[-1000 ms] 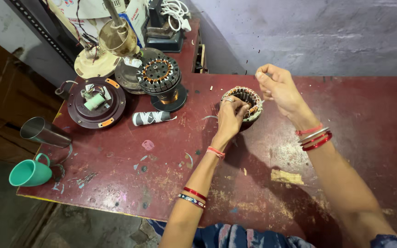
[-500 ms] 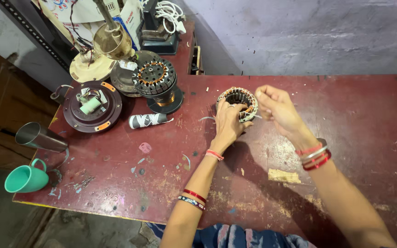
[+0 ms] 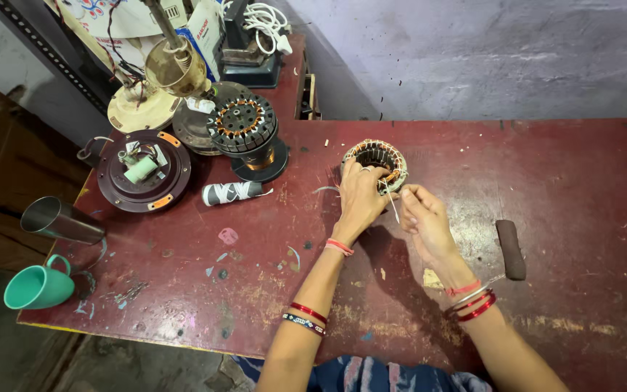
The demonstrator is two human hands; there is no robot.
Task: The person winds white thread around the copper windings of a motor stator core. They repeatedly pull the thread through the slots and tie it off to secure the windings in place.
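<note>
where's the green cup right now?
In the head view the green cup sits at the far left, at the front left corner of the red table, just below the steel tumbler lying on its side, far from both hands.

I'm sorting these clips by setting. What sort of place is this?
Probably a small fan or motor repair workshop: the left hand steadies a copper-wound stator ring on a worn red workbench, with another wound stator and an opened motor housing nearby.
</note>
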